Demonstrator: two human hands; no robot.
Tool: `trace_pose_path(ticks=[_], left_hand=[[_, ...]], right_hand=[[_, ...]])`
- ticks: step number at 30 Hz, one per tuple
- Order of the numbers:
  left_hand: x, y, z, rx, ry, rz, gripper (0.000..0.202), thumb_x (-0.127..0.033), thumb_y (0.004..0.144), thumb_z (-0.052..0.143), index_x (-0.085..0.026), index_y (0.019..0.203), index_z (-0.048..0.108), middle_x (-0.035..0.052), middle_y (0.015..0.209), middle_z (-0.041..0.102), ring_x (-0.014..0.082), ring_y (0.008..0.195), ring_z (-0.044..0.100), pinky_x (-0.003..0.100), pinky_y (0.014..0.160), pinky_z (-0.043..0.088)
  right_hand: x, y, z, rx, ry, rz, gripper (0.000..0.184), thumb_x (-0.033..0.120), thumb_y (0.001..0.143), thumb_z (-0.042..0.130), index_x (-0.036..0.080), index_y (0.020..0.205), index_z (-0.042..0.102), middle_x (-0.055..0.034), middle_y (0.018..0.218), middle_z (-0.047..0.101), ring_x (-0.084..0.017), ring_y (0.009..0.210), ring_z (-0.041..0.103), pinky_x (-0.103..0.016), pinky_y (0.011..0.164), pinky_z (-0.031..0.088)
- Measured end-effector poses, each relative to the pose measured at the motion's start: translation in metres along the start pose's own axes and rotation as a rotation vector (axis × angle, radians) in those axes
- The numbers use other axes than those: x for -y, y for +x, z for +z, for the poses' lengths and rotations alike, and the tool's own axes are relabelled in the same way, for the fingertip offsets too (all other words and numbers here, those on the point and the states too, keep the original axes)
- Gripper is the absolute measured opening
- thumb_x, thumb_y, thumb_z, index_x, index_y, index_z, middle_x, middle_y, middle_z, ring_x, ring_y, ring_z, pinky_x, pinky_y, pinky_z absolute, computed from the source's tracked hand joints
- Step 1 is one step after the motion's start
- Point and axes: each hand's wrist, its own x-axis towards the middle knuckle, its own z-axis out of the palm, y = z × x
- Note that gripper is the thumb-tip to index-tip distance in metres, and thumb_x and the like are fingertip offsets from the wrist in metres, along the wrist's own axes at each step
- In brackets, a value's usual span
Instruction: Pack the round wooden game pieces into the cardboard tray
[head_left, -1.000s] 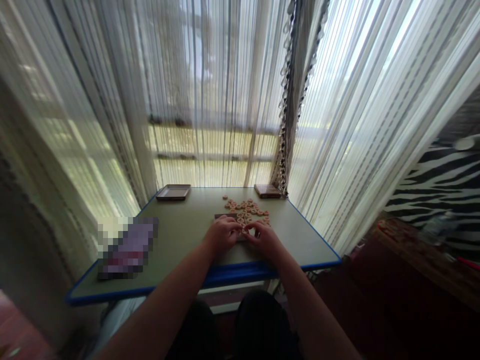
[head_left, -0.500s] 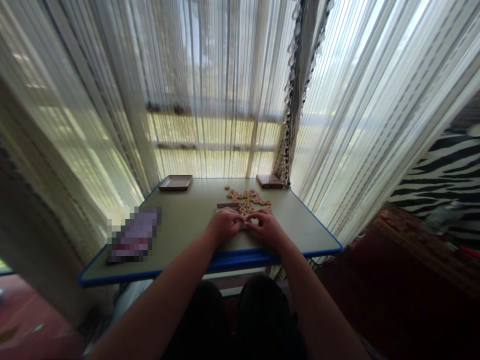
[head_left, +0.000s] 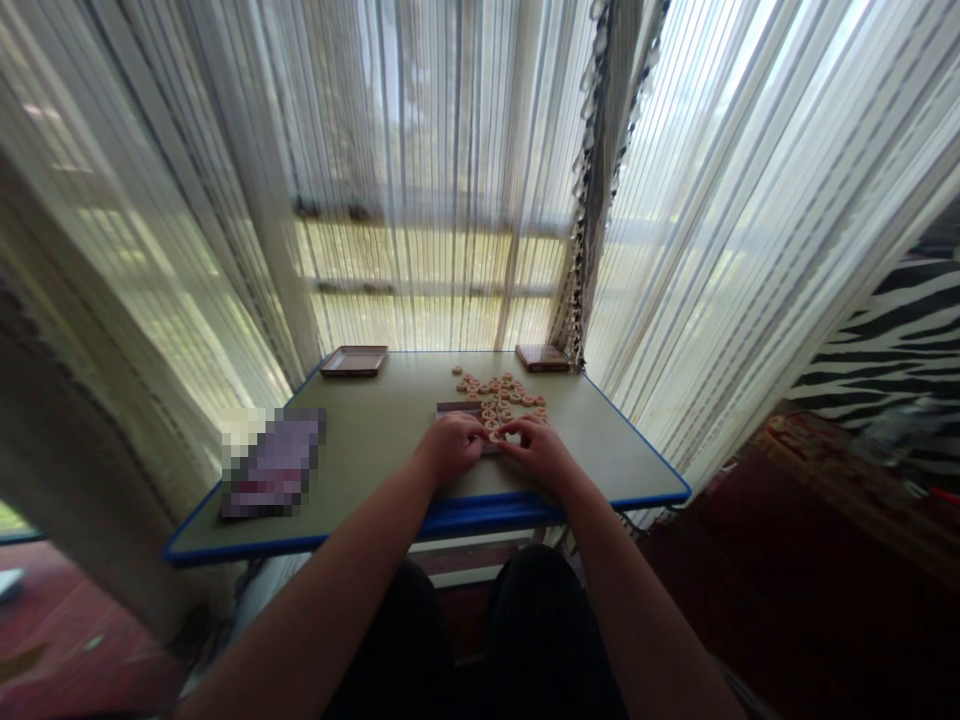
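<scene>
Close to the table's near edge, my left hand [head_left: 453,446] and my right hand [head_left: 538,452] meet over a shallow box [head_left: 456,407]. A round wooden Chinese chess piece [head_left: 495,437] with a dark mark lies between their fingertips. Both hands are closed, the right with thumb and forefinger curved toward that piece. My left hand covers part of the box. More chess pieces [head_left: 490,413] sit in rows just beyond the fingers. Several loose chess pieces [head_left: 507,387] are scattered farther back, some with red marks.
The pale table [head_left: 375,440] has a blue edge. An open tray-like lid [head_left: 355,361] lies at the back left, and a flat brown box [head_left: 542,357] at the back right. A blurred purple item [head_left: 274,465] rests on the left. Sheer curtains [head_left: 420,180] hang behind.
The view has shifted slightly. My fingertips have drawn a little apart at the near chess piece, so more of its face shows. Both hands remain over the box.
</scene>
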Motion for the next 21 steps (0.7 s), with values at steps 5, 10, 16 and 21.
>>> trace_pose_path(ticks=[5, 10, 16, 21], left_hand=[[0.0012, -0.0004, 0.0012, -0.004, -0.021, 0.007, 0.026, -0.006, 0.065, 0.050, -0.018, 0.073, 0.071, 0.0035, 0.078, 0.069, 0.0159, 0.077, 0.061, 0.028, 0.078, 0.047], [0.0008, -0.0007, 0.0013, -0.006, -0.018, -0.009, 0.025, -0.007, 0.065, 0.050, -0.018, 0.072, 0.070, 0.0032, 0.077, 0.069, 0.0159, 0.075, 0.060, 0.028, 0.077, 0.047], [0.0002, -0.0010, 0.0014, -0.011, -0.022, -0.017, 0.023, -0.007, 0.065, 0.049, -0.018, 0.070, 0.070, 0.0034, 0.075, 0.068, 0.0158, 0.074, 0.060, 0.028, 0.075, 0.047], [-0.0017, -0.0012, -0.0023, -0.023, -0.007, -0.023, 0.021, -0.009, 0.065, 0.050, -0.017, 0.070, 0.069, 0.0038, 0.075, 0.067, 0.0162, 0.074, 0.060, 0.028, 0.075, 0.047]], right_hand=[[-0.0002, 0.0008, -0.0004, 0.004, -0.019, -0.001, 0.022, 0.033, 0.072, 0.060, 0.018, 0.087, 0.066, -0.0016, 0.080, 0.055, -0.008, 0.056, 0.046, -0.025, 0.064, 0.042], [0.0008, 0.0005, -0.0018, 0.003, -0.010, -0.012, 0.022, 0.034, 0.072, 0.061, 0.019, 0.087, 0.066, -0.0016, 0.079, 0.054, -0.008, 0.057, 0.046, -0.025, 0.064, 0.042], [-0.0002, -0.0001, -0.0009, 0.003, 0.007, -0.012, 0.023, 0.035, 0.072, 0.060, 0.019, 0.087, 0.066, -0.0018, 0.081, 0.055, -0.007, 0.055, 0.045, -0.024, 0.063, 0.043], [0.0003, -0.0002, -0.0029, -0.002, 0.009, -0.010, 0.022, 0.032, 0.073, 0.059, 0.019, 0.090, 0.066, -0.0014, 0.079, 0.054, -0.008, 0.057, 0.046, -0.024, 0.064, 0.043]])
